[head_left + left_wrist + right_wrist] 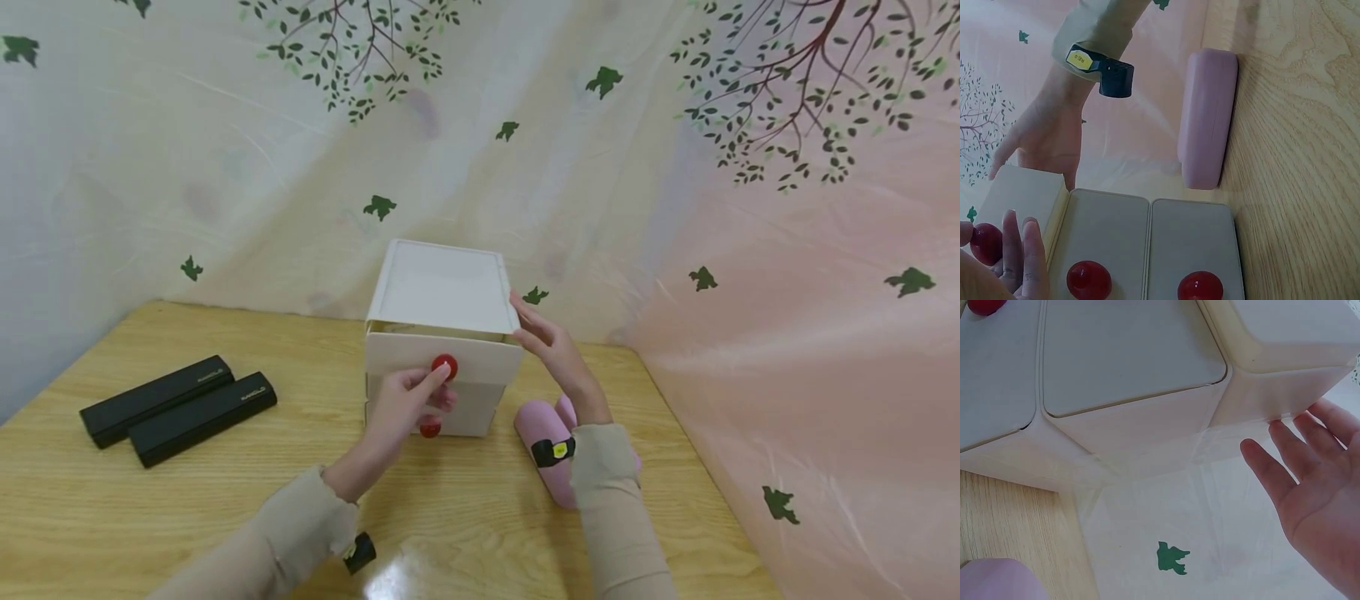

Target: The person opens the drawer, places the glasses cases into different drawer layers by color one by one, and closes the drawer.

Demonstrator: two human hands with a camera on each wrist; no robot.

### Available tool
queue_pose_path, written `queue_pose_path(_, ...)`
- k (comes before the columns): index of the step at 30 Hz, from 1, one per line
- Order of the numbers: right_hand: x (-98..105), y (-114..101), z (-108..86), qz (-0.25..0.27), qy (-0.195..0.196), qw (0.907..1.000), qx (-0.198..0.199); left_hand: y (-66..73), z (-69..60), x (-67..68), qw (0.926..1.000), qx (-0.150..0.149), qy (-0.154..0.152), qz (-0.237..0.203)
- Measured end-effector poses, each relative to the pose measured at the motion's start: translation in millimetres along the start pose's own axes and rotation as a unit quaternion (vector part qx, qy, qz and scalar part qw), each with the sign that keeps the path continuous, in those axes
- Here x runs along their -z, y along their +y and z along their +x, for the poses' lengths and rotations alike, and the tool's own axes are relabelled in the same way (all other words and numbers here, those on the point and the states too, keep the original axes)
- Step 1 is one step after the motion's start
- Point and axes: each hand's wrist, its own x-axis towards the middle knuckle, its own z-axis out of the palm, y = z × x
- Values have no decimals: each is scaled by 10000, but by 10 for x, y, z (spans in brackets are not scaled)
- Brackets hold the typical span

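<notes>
A small white drawer cabinet (442, 287) with three stacked drawers stands on the wooden table. Its top drawer (401, 348) juts a little out of the front, leaving a narrow gap below the lid. My left hand (393, 408) pinches that drawer's round red knob (988, 242) between thumb and fingers. Two lower red knobs (1089, 280) show on the other drawers in the left wrist view. At the cabinet's upper right side, my right hand (553, 348) rests its fingertips against the wall, fingers nearly straight, as the right wrist view (1322, 494) also shows.
Right of the cabinet lies a pink case (543, 425), partly behind the right forearm. Two long black boxes (206, 419) lie side by side on the left of the table (300, 500). A leaf-patterned curtain (465, 183) hangs close behind and along the right.
</notes>
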Motion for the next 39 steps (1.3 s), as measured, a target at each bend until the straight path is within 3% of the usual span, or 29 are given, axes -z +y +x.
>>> queue_pose_path(10, -3, -17, -16, 117, -115, 9998, 73, 13, 59, -13, 10000, 64, 24, -53)
queue_pose_path(20, -31, -5, 5, -238, 159, 9993, -240, 11, 125, -25, 9997, 177, 134, -103)
queue_pose_path(39, -58, -8, 2, -204, 276, 9991, -239, 16, 162, -41, 9996, 171, 202, -133)
